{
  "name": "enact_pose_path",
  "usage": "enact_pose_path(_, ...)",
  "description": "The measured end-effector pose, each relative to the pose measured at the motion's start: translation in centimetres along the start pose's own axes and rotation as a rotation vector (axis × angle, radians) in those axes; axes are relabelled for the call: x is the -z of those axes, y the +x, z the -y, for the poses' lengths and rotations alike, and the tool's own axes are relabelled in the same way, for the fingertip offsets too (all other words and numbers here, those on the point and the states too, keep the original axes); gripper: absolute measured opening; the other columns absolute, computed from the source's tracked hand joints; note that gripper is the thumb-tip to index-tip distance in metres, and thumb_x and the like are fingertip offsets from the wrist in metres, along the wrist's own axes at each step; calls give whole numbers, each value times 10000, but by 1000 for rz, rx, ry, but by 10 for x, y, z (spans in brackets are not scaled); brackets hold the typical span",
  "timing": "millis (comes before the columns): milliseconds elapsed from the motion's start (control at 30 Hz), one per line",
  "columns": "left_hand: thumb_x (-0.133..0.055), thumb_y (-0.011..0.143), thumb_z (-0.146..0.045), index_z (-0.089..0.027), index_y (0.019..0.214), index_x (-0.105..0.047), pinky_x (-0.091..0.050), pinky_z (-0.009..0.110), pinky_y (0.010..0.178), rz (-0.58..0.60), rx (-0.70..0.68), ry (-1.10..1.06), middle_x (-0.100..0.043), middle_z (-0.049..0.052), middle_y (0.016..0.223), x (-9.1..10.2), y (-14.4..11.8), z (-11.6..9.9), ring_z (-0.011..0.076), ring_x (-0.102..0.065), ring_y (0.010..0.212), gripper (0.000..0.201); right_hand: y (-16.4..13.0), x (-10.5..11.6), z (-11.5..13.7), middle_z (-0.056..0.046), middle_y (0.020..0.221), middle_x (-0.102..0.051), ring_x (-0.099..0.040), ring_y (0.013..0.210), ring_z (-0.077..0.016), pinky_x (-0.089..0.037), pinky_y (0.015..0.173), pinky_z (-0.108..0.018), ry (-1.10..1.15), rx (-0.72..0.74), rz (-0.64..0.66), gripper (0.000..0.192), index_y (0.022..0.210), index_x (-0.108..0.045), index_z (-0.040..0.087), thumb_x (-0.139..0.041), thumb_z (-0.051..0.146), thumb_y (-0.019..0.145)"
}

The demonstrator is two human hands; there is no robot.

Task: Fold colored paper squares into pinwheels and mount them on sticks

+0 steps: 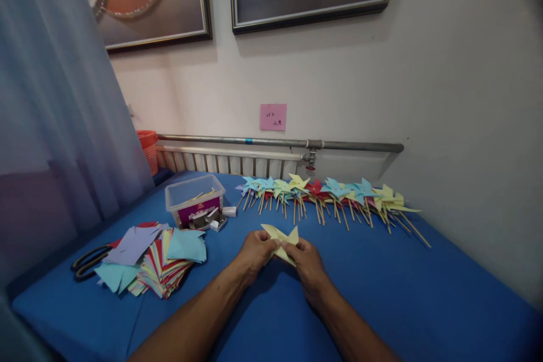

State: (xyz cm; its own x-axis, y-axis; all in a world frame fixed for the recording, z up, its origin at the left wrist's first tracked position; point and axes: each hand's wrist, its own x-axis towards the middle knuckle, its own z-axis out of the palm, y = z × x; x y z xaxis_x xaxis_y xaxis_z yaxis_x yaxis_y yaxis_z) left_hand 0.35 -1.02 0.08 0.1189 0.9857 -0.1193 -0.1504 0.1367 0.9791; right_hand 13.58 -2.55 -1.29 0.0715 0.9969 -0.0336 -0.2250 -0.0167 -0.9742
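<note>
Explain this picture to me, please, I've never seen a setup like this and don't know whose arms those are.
There's no machine here: a person is working with two bare hands. The single picture comes from a camera on that person's head, looking forward and down, so the arms reach in from the bottom edge. The left hand and right hand together hold a pale yellow paper pinwheel shape above a blue surface. Behind them lies a row of colorful pinwheels on sticks. To the left are a pile of colored paper, dark-handled scissors and a clear plastic box with some sticks inside.
</note>
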Motion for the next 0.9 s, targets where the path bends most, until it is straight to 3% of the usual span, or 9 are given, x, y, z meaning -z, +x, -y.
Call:
enact_pose_path(333,-827,520,-281,-159,620,-579,-366,233,512,-2,9,-24,-593,-12,540,-1,0,-1,96,-490,474,294,0,0,-4,-50,690,-759,-662,605,-224,-458,524,-282,-60,0,-23,333,827,-744,165,-733,454,663)
enact_pose_path(533,-770,657,-344,-164,645,-622,-316,236,514,-37,-60,89,-567,-16,519,3,7,0,99,-439,465,234,4,6,-4,-27,609,-721,-659,592,-236,-474,549,-307,-73,26,-105,302,788,-725,200,-728,476,664)
enact_pose_path(600,-723,728,-315,-172,648,-647,-323,246,546,-108,-159,280,-579,-1,554,14,9,-5,122,-472,505,180,5,8,-2,-27,599,-716,-664,603,-244,-477,554,-314,-54,25,-124,282,763,-715,210,-730,472,660)
enact_pose_path(700,-645,802,-218,-183,714,-710,-382,282,688,-300,-400,796,-683,75,757,41,13,-19,204,-609,736,115,4,8,-1,-34,602,-720,-668,614,-252,-475,550,-318,-35,14,-130,253,744,-709,216,-736,451,655)
enact_pose_path(733,-605,830,-199,-176,768,-732,-395,303,738,-372,-423,970,-706,111,842,51,15,-24,237,-631,821,143,4,8,-1,-33,599,-719,-671,623,-255,-474,550,-317,-37,13,-130,244,739,-707,217,-738,444,654)
enact_pose_path(800,-510,883,-170,-141,897,-757,-406,349,833,-482,-380,1257,-713,181,982,70,18,-32,295,-639,969,250,3,7,-1,-25,582,-708,-680,641,-261,-473,550,-313,-52,14,-134,231,730,-705,220,-740,436,656)
enact_pose_path(900,-427,895,-125,-83,1058,-748,-395,418,940,-520,-235,1516,-690,243,1120,90,21,-38,351,-600,1123,362,3,7,-2,-26,596,-717,-693,667,-266,-483,567,-312,-59,18,-127,240,737,-712,213,-739,440,664)
